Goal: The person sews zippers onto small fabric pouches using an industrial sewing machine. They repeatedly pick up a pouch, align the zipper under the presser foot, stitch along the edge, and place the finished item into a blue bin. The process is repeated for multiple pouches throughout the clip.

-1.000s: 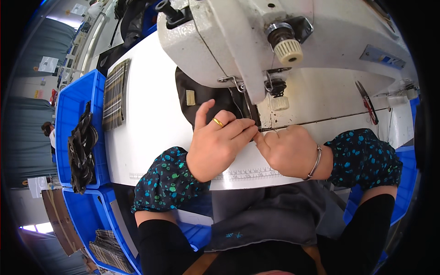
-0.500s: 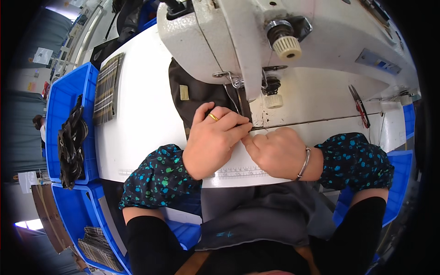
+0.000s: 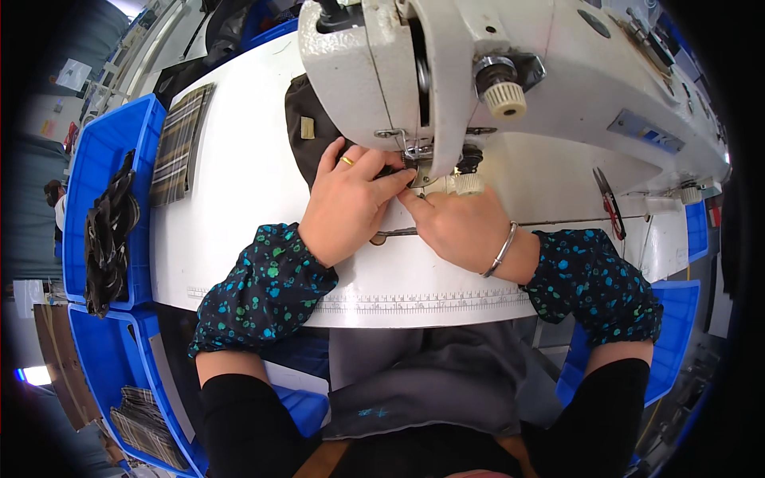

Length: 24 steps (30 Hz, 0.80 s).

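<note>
A dark brown fabric piece (image 3: 305, 111) with a small tan patch lies on the white table, partly beneath the head of the sewing machine (image 3: 362, 76). My left hand (image 3: 341, 209), wearing a gold ring, bears on this fabric, its thumb and fingertips closed at the edge near the presser foot (image 3: 424, 174). Fingertips nearly meeting the left ones, my right hand (image 3: 460, 231) is pinched at the same edge, just in front of the foot. The zipper is mostly hidden by my fingers and the machine.
Red-handled thread snips (image 3: 610, 204) lie at the right. Plaid fabric (image 3: 180, 143) rests on the left side of the table, beside a blue bin (image 3: 73, 239) with dark strips. A lower blue bin (image 3: 94, 350) contains plaid pieces. A printed ruler (image 3: 422, 303) runs along the front edge.
Both hands have moved away from me, up to the presser foot, carrying the fabric edge along. The zipper teeth that showed before are now covered. The whole view has shifted slightly.
</note>
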### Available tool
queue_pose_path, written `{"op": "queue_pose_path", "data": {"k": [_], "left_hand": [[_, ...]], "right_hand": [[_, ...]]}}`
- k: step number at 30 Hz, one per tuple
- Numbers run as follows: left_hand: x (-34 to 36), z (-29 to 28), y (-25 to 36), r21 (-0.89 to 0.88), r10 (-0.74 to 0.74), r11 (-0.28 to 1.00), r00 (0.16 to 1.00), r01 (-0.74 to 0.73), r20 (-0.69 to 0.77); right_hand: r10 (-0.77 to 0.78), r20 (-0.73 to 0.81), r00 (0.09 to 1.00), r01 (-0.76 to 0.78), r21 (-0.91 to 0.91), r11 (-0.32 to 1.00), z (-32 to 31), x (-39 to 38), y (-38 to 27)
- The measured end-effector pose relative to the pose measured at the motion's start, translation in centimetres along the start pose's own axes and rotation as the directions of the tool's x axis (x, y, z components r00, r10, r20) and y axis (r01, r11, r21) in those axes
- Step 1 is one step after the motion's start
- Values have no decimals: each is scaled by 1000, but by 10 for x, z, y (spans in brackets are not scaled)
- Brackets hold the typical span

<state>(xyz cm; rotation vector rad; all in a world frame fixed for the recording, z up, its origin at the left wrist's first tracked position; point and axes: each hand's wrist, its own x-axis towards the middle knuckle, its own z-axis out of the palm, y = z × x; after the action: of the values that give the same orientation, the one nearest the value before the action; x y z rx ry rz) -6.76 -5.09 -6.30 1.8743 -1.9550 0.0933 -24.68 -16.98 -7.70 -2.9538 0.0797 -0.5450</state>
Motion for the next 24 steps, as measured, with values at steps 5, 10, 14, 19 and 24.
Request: {"op": "queue_pose_path", "data": {"k": [5, 10, 14, 19, 24], "left_hand": [[-5, 1, 4, 156, 99, 984, 993, -87, -68], [-6, 4, 4, 225, 151, 965, 987, -137, -49], [-5, 2, 4, 217, 136, 968, 990, -128, -24], [-2, -4, 5, 123, 104, 987, 995, -103, -7], [1, -12, 8, 106, 85, 990, 996, -88, 34]], "right_hand": [[5, -3, 1000, -5, 17, 1000, 1, -1, 0], [-38, -55, 998, 38, -12, 999, 8, -2, 3], [-46, -101, 994, 47, 9, 999, 7, 1, 3], [-50, -104, 993, 47, -27, 999, 5, 0, 3], [-45, -119, 992, 39, -51, 998, 6, 0, 3]]}}
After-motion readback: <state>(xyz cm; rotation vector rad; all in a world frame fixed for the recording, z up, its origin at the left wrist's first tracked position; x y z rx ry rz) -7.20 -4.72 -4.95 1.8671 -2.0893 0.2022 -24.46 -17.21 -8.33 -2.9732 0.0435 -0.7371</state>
